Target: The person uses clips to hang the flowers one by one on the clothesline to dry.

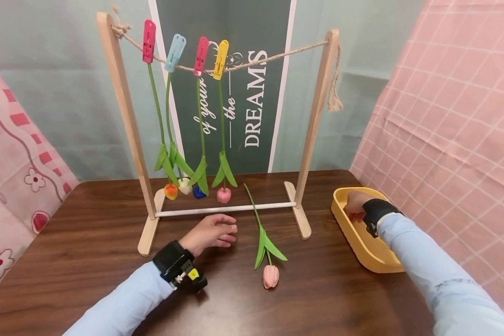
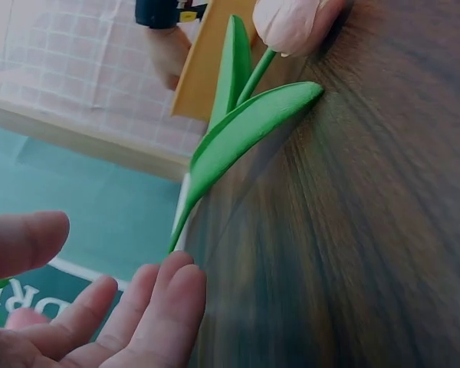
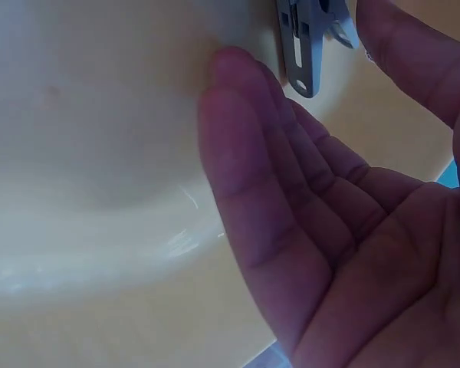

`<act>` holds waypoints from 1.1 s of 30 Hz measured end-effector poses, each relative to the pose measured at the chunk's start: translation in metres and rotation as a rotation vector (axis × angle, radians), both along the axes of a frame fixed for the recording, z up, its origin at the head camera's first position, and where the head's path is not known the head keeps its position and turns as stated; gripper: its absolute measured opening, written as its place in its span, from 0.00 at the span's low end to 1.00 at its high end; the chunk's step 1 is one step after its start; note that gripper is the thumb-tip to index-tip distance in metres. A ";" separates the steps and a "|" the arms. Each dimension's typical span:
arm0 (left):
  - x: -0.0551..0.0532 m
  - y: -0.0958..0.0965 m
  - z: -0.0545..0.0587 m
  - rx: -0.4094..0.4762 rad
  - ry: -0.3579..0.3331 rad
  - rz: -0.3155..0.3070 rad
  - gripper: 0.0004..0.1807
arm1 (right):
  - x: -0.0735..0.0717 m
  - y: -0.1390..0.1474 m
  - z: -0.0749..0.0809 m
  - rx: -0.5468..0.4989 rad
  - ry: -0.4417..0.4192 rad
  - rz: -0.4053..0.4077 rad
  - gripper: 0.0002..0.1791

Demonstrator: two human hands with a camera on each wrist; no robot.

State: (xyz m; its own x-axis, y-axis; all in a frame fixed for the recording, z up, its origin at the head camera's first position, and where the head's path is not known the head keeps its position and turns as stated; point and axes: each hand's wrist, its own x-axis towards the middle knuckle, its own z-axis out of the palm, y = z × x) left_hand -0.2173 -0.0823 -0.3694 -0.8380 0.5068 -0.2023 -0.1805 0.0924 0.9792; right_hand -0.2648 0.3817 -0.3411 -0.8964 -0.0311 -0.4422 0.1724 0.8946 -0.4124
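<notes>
My left hand (image 1: 213, 232) hangs over the table with loosely bent fingers, left of an artificial pink tulip (image 1: 270, 276) lying on the wood. In the left wrist view its green leaves (image 2: 249, 134) rise beyond my fingertips. My right hand (image 1: 356, 205) reaches into a yellow tray (image 1: 348, 232). There, in the right wrist view, a grey-blue clothespin (image 3: 303, 57) lies between the spread thumb and the fingers, at the tray's wall. The fingers are extended and not closed round it.
A wooden stand (image 1: 315, 121) carries a twine rope (image 1: 277, 58). Pink, blue and yellow clothespins, such as the yellow clothespin (image 1: 220, 59), hold several tulips upside down on it. A white crossbar (image 1: 224, 209) runs low between the feet, under the lying tulip's stem.
</notes>
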 end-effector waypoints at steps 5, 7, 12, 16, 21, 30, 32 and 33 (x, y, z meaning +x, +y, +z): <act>-0.010 0.029 -0.003 -0.043 -0.048 0.017 0.20 | 0.004 -0.002 -0.002 -0.021 -0.006 -0.016 0.08; -0.013 0.040 -0.004 -0.058 -0.068 0.029 0.18 | 0.004 -0.002 -0.003 -0.018 0.003 -0.018 0.09; -0.021 0.066 -0.005 -0.077 -0.127 0.055 0.17 | 0.003 -0.001 -0.006 -0.027 0.010 -0.033 0.11; -0.025 0.080 -0.006 -0.117 -0.153 0.059 0.17 | 0.001 -0.003 -0.009 -0.068 -0.014 -0.074 0.11; -0.029 0.094 -0.009 -0.130 -0.180 0.100 0.13 | 0.000 -0.007 -0.009 -0.077 -0.017 -0.089 0.10; -0.035 0.104 -0.017 -0.132 -0.182 0.138 0.04 | -0.006 0.002 -0.020 -0.104 -0.010 -0.103 0.05; -0.035 0.104 -0.017 -0.130 -0.169 0.142 0.03 | -0.007 0.005 -0.021 -0.106 0.005 -0.111 0.05; -0.035 0.104 -0.017 -0.128 -0.161 0.142 0.02 | -0.006 0.007 -0.021 -0.111 0.013 -0.105 0.06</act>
State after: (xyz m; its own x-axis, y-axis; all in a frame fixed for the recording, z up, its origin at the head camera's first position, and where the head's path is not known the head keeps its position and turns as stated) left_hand -0.2522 0.0216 -0.3867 -0.8506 0.3483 -0.3940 -0.3533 0.1764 0.9187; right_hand -0.2711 0.3883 -0.3623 -0.9027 0.0151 -0.4301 0.2569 0.8206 -0.5104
